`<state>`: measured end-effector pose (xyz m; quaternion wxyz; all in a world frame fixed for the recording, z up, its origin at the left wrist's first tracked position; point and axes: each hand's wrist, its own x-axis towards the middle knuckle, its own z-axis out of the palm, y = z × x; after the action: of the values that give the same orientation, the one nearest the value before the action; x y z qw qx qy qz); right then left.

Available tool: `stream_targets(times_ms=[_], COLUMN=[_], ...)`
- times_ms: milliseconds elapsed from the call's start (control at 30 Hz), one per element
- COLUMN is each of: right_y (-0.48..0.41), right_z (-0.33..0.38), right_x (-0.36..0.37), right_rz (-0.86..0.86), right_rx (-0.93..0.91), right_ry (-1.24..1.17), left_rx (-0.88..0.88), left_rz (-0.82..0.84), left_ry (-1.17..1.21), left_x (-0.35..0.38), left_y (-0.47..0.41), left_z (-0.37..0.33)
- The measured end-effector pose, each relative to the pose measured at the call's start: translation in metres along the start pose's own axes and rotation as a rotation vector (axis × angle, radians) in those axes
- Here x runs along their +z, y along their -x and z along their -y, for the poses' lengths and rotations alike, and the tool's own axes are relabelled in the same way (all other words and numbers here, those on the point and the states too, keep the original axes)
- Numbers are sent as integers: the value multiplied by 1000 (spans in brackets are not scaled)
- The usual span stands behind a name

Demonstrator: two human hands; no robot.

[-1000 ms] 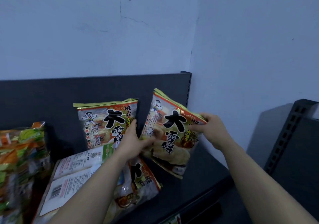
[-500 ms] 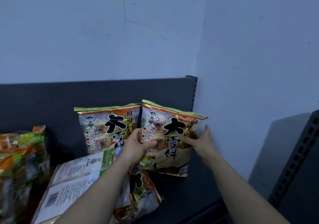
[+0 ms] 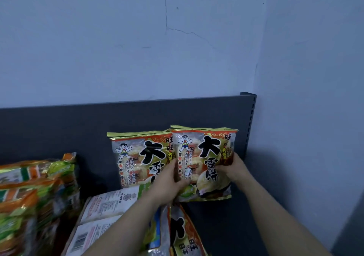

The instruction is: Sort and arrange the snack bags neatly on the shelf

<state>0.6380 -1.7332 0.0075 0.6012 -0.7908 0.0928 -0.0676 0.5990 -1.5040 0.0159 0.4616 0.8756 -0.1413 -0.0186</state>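
Two matching rice cracker bags with gold tops and big black characters stand upright against the dark shelf back panel [image 3: 59, 129]. The right bag [image 3: 204, 157] is gripped at both sides: my left hand [image 3: 169, 182] holds its left edge, my right hand [image 3: 234, 169] its right edge. The left bag [image 3: 136, 157] stands just beside it, touching, partly hidden by my left hand. More bags of the same kind lie flat in front: one face down [image 3: 102, 212], one face up [image 3: 181, 234] under my left forearm.
A pile of orange and green snack bags [image 3: 33, 196] fills the left end of the shelf. The dark shelf floor [image 3: 236, 226] is bare at the right. The shelf ends at a slotted upright [image 3: 251, 121] in the corner of pale walls.
The right bag went from tilted and held away from the panel to upright, pushed back beside the left bag. My right hand slid from its top corner down to its right side.
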Motion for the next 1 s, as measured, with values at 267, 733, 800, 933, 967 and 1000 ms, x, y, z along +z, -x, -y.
stream_targets(times_ms=[267, 733, 800, 933, 967, 1000], right_y=[-11, 64, 80, 103, 106, 110], right_z=[-22, -18, -16, -15, -16, -15], right_x=[17, 43, 56, 73, 75, 76], right_rz=[-46, -133, -58, 53, 60, 68], right_rx=[-37, -100, -97, -67, -75, -82], right_ry=[49, 241, 243, 246, 246, 246], left_rx=[-17, -42, 23, 194, 248, 302], left_rz=[10, 90, -28, -172, -233, -318], left_ry=[-167, -593, -666, -630, -602, -562], left_x=[-4, -44, -39, -42, -47, -53], left_y=[6, 135, 139, 143, 144, 147], left_z=[6, 68, 77, 87, 87, 84])
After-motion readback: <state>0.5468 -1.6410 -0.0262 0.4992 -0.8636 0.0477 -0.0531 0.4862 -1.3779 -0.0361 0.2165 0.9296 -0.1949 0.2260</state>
